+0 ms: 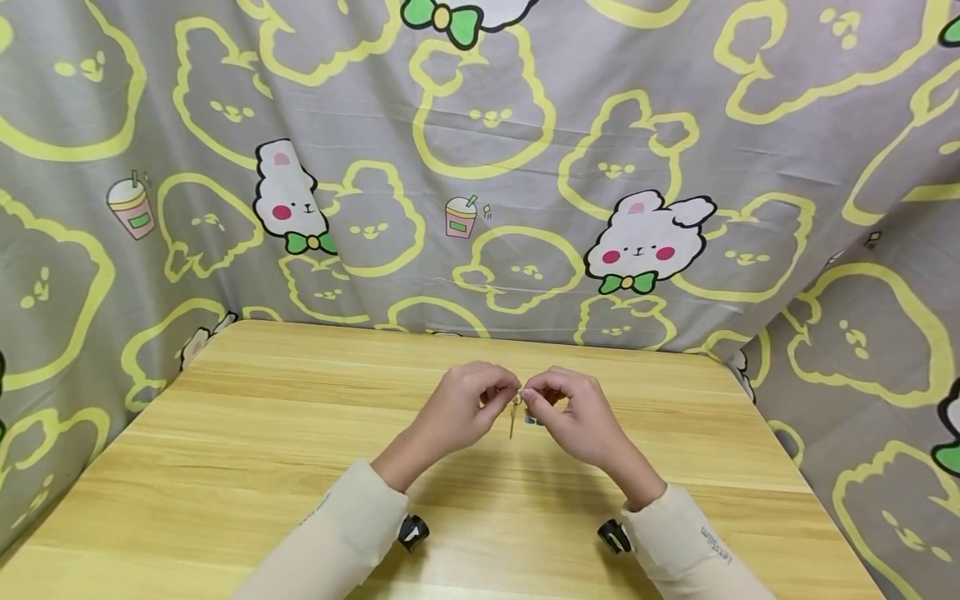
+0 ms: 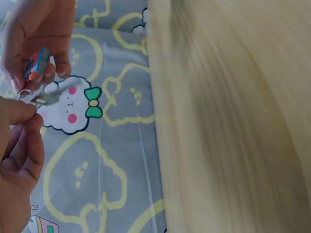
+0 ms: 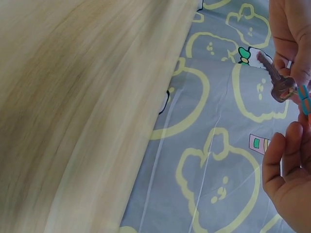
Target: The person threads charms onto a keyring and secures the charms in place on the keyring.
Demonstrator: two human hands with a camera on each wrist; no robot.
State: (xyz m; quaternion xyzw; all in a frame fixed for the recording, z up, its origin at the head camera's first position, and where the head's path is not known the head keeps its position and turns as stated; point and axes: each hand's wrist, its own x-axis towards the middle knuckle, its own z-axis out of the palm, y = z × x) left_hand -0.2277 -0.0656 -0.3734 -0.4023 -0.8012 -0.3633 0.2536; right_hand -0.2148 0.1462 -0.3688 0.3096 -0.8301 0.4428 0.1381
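Observation:
Over the table, both hands meet fingertip to fingertip around a small metal key ring (image 2: 24,92). My left hand (image 1: 467,406) pinches the ring from the left between thumb and finger. From the right, my right hand (image 1: 576,414) pinches it too, its other fingers curled. A key (image 3: 279,85) hangs from the ring, blade downward in the head view, between the two hands. Also attached is a small blue and orange charm (image 2: 39,64), partly hidden behind the right hand in the head view. Fingers cover much of the ring.
The light wood table (image 1: 247,433) spans the space below the hands. A grey curtain (image 1: 517,200) with yellow cartoon outlines hangs behind and along both sides. Black wrist cameras (image 1: 615,536) sit under the cream sleeves (image 1: 348,517).

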